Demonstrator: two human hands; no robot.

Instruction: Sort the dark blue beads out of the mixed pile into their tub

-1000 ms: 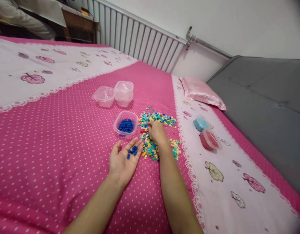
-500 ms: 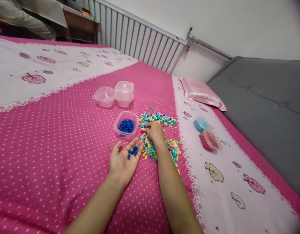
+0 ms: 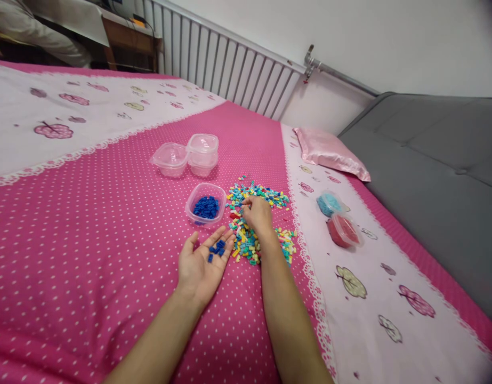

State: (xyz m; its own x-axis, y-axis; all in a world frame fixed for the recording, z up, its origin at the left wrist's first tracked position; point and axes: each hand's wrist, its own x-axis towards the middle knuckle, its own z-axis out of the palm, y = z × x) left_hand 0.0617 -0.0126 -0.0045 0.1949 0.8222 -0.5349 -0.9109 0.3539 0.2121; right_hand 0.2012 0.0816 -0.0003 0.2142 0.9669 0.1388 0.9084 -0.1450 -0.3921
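My left hand lies palm up on the pink dotted bedspread, fingers spread, with several small dark blue bricks resting on the fingers. My right hand is on a pile of small mixed-colour bricks, fingers curled down into it; whether they pinch a piece is hidden. Just beyond my left hand stands a clear plastic tub holding dark blue bricks.
Two empty clear tubs stand further back. A tub of light blue pieces and a tub of red pieces sit to the right. A pink pillow, a grey sofa and a radiator border the bed. A person's sleeve shows at the top left.
My right hand has shifted slightly within the pile, first toward me and then back. My left hand has stayed palm up with the blue bricks.
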